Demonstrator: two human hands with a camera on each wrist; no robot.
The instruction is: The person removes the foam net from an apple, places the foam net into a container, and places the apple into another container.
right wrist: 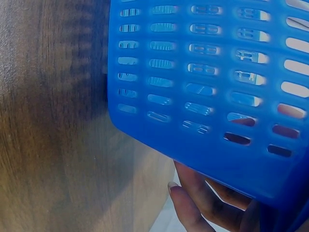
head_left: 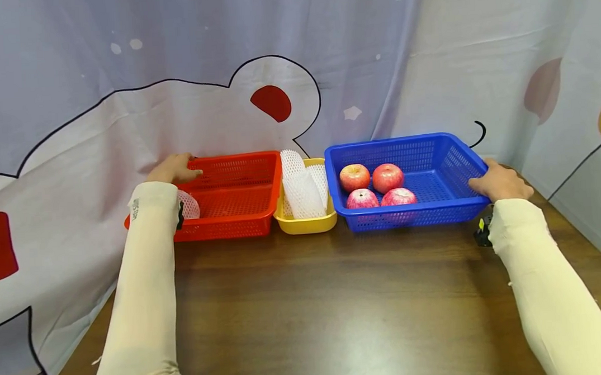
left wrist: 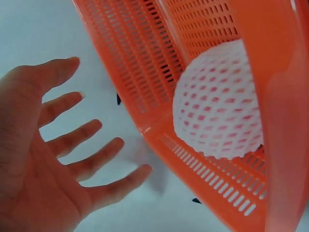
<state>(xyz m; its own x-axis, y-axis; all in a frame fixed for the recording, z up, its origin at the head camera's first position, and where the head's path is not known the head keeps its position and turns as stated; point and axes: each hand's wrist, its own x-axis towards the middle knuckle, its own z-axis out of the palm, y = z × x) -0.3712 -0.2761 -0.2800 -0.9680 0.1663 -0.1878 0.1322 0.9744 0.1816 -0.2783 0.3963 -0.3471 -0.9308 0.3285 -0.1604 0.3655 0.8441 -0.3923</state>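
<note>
My left hand (head_left: 172,168) is at the far left end of the red basket (head_left: 232,227). In the left wrist view its fingers are spread and hold nothing, apart from the basket wall. A round fruit in a white foam net (left wrist: 217,104), pinkish through the mesh, lies in that basket's left end. My right hand (head_left: 503,183) grips the right end of the blue basket (head_left: 432,212), with the thumb over the rim and fingers (right wrist: 186,212) curled outside the wall. Two apples (head_left: 354,178) and two more red apples (head_left: 399,196) sit in the blue basket's left half.
Between the baskets stands a small yellow basket (head_left: 307,226) holding white foam net sleeves (head_left: 304,193). A small black object (head_left: 482,236) with a yellow-green mark is by the right wrist. The brown table (head_left: 305,299) spreads in front; a printed curtain (head_left: 187,120) hangs behind.
</note>
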